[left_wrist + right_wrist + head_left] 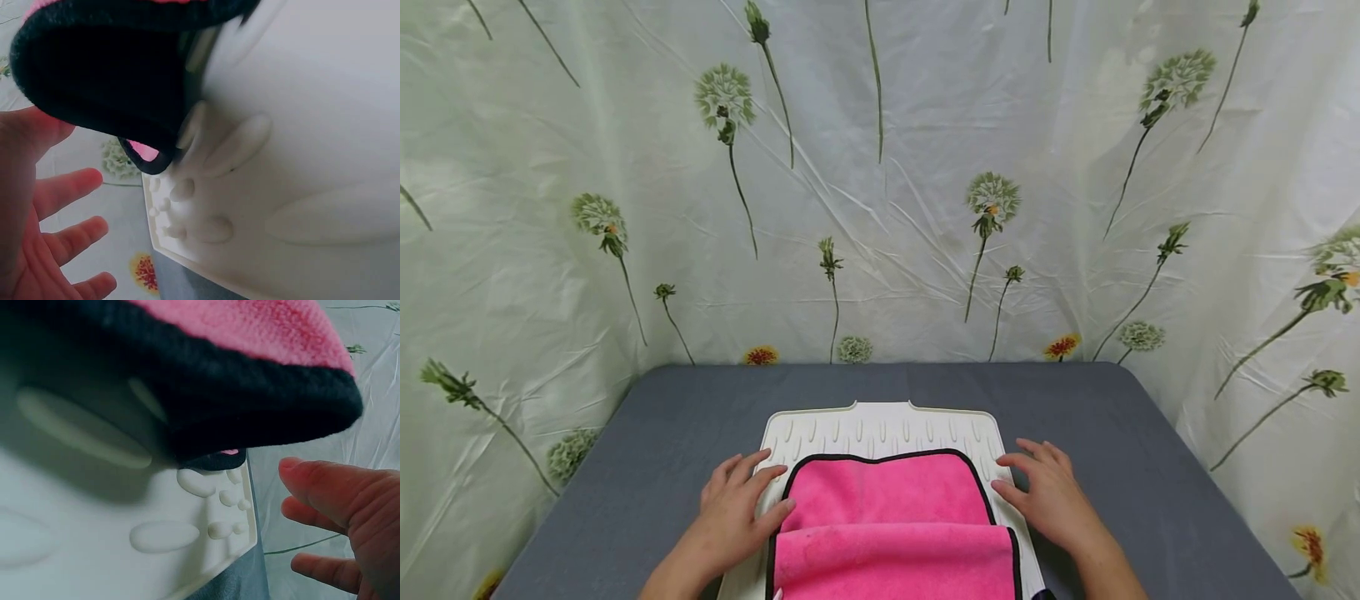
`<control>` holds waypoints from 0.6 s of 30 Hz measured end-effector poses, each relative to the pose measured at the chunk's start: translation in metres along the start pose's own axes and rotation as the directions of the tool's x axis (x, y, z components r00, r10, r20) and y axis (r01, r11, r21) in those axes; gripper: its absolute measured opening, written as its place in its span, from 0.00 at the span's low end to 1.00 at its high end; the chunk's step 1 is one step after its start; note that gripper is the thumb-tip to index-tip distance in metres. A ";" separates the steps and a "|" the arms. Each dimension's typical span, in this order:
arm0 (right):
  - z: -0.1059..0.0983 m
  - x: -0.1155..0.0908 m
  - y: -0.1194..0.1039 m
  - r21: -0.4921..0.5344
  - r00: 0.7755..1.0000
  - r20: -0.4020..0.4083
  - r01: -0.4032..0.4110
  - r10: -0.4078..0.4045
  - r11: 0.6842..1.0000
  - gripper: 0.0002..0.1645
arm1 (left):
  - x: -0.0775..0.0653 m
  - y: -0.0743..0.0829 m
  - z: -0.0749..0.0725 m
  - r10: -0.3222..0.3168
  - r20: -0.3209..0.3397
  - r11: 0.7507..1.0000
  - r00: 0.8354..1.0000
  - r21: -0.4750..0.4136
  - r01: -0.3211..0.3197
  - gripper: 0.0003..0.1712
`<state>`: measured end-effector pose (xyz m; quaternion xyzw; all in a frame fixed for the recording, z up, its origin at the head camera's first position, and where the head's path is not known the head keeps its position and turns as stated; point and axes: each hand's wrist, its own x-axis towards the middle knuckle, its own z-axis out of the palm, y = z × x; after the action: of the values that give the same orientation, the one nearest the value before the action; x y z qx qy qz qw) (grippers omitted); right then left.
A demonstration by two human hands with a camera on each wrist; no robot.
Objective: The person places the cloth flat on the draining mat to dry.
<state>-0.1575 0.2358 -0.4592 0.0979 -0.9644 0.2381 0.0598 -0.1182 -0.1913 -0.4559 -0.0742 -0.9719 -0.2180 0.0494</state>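
Note:
A pink cloth (pixel 887 492) with a black border lies on a white board (pixel 880 417) with raised oval bumps. Its near part is folded over in a raised roll (pixel 895 546). My left hand (pixel 726 517) is at the cloth's left edge, fingers spread and thumb by the fold; in the left wrist view the black border (pixel 75 122) partly covers the thumb, and contact is unclear. On the other side, my right hand (pixel 1048 492) hovers over the board's right edge with its fingers apart. A gap separates it from the cloth's border (pixel 300 425) in the right wrist view.
The board lies on a dark grey table (pixel 700 408) with rounded far corners. A pale curtain (pixel 895 208) printed with dandelions hangs behind and at both sides. A small black object (pixel 1043 594) shows at the bottom, right of the board.

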 end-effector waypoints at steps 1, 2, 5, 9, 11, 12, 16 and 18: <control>0.000 0.001 0.000 -0.003 1.000 0.010 0.000 0.000 1.000 0.17 | 0.002 0.000 0.000 -0.004 0.016 1.000 1.000 0.000 0.004 0.27; 0.001 0.001 0.000 -0.005 1.000 0.020 -0.002 0.002 1.000 0.18 | 0.003 0.001 0.000 -0.005 0.030 1.000 1.000 0.001 0.005 0.28; 0.002 0.003 0.000 -0.015 0.999 0.042 -0.001 0.002 1.000 0.18 | 0.007 0.002 0.001 -0.010 0.059 1.000 0.998 0.010 0.010 0.29; 0.005 0.005 0.002 -0.019 0.998 0.063 0.008 -0.007 1.000 0.19 | 0.012 0.002 0.003 -0.008 0.066 1.000 0.998 0.025 0.006 0.29; 0.006 0.006 0.003 -0.017 0.996 0.084 0.006 -0.004 1.000 0.21 | 0.014 0.002 0.004 -0.007 0.066 0.999 0.998 0.032 0.005 0.29; 0.007 0.006 0.004 -0.015 0.995 0.096 0.004 -0.002 1.000 0.22 | 0.015 0.002 0.004 -0.008 0.067 0.999 0.998 0.036 0.005 0.30; 0.009 0.009 0.005 -0.018 0.989 0.143 -0.022 0.024 1.000 0.26 | 0.018 0.002 0.006 -0.024 0.085 0.999 0.996 0.048 0.020 0.30; 0.010 0.010 0.005 -0.019 0.987 0.156 -0.035 0.038 0.999 0.27 | 0.019 0.002 0.007 -0.035 0.098 0.998 0.995 0.054 0.029 0.31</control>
<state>-0.1689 0.2338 -0.4686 0.0982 -0.9697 0.2227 -0.0194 -0.1374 -0.1845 -0.4591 -0.0680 -0.9796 -0.1892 -0.0005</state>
